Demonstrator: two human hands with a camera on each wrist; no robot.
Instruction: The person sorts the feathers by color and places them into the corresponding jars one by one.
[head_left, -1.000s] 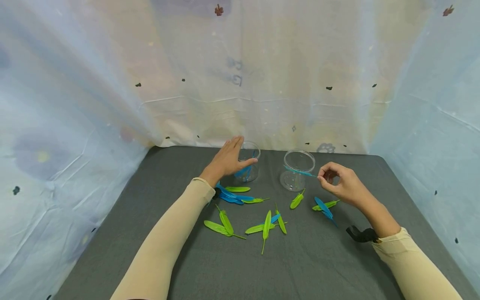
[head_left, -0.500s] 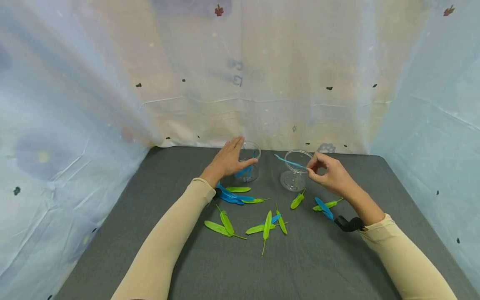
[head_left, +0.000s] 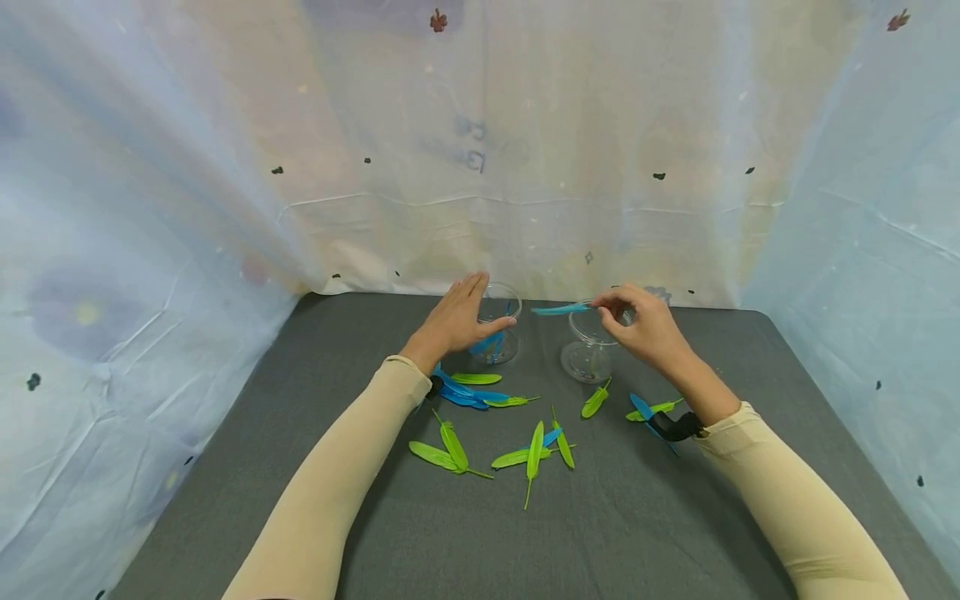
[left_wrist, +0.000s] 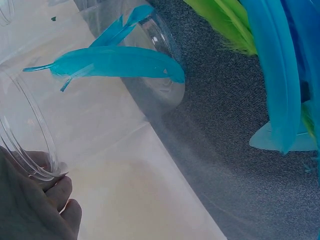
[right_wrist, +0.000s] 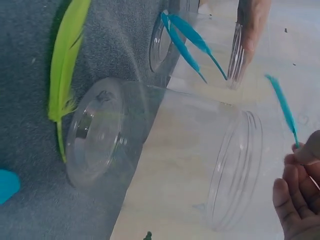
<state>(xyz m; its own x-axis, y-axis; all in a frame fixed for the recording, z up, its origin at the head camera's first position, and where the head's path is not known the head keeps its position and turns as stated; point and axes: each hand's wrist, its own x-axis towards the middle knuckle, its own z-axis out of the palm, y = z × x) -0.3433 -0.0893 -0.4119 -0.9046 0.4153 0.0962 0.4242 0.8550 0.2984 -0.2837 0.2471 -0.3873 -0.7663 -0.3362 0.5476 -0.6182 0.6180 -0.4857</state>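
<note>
– Checking near side first, what's on the table (head_left: 480,550)?
– Near centre, green cluster (head_left: 533,450): three green feathers, blue one (head_left: 552,437) partly under. Left of it, green pair (head_left: 452,446)
– Further back?
– Right: blue-on-green pair (head_left: 642,408), part hidden by black wrist mount (head_left: 677,427). Centre: lone green feather (head_left: 593,403) just near of right jar (head_left: 587,360). Left: mixed pile (head_left: 461,393), blue plus green, beside the left sleeve (head_left: 405,379)
– Hands?
– Left hand (head_left: 450,321) cupped wide on left jar (head_left: 517,304), thumb across near side, fingers along the rim's left. Blue feathers (left_wrist: 117,62) inside it. Right hand (head_left: 643,325) has one blue feather (head_left: 558,310) by the quill, thumb-to-fingertip pinch
– Where's that feather?
– Over right jar's mouth, near level, vane sticking out left past the rim. Both jars upright
– Far end?
– Printed curtain (head_left: 525,167) behind the table
</note>
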